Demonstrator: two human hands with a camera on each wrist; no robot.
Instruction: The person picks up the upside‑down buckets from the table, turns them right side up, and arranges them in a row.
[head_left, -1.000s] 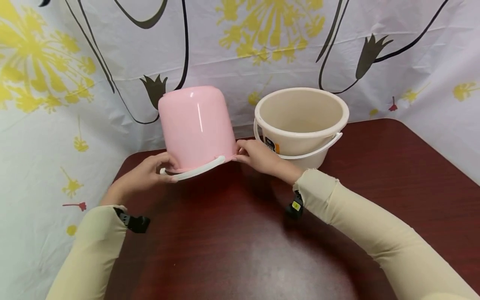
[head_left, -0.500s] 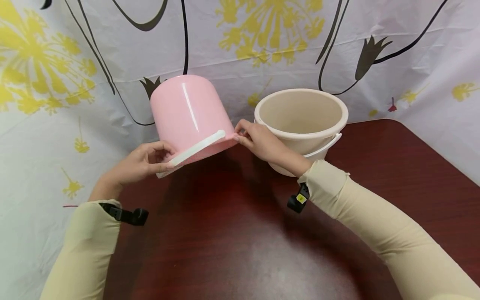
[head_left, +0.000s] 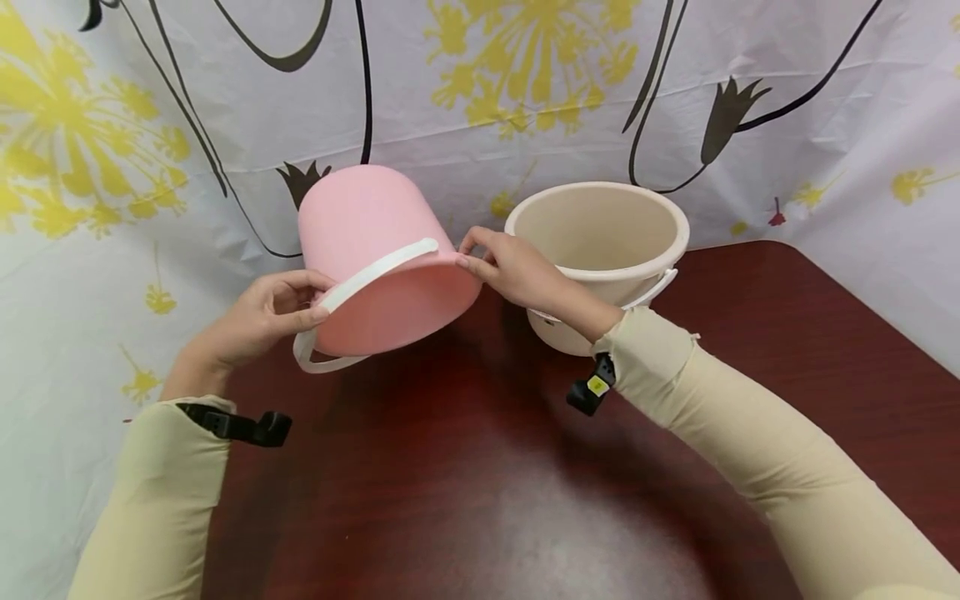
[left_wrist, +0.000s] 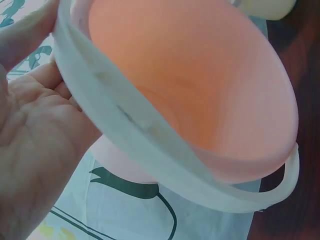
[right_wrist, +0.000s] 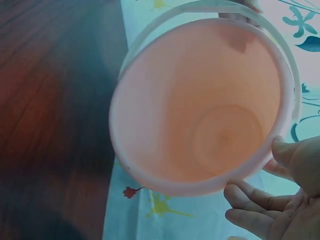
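Between my hands a pink bucket (head_left: 367, 208) is held tilted, its open mouth facing toward me and downward, its base up and back. Its white handle (head_left: 367, 277) loops across the rim on the left. My left hand (head_left: 258, 321) pinches the rim and handle between thumb and fingers at the left side. On the other side my right hand (head_left: 517, 267) pinches the rim with thumb and fingertips. The right wrist view shows the bucket's inside (right_wrist: 220, 100) with nothing in it. Just behind my right hand stands a cream bucket (head_left: 596, 225), upright, partly hidden by my forearm.
A dark red wooden table (head_left: 450, 467) lies below both hands. Behind it hangs a white cloth (head_left: 450, 150) printed with yellow and grey flowers, close to the table's back edge. A white handle (head_left: 652, 289) hangs down the cream bucket's side.
The pink bucket has tipped from nearly upside down so its mouth now faces me and its inside shows. My left hand has moved up and left with it; the cream bucket stays put.
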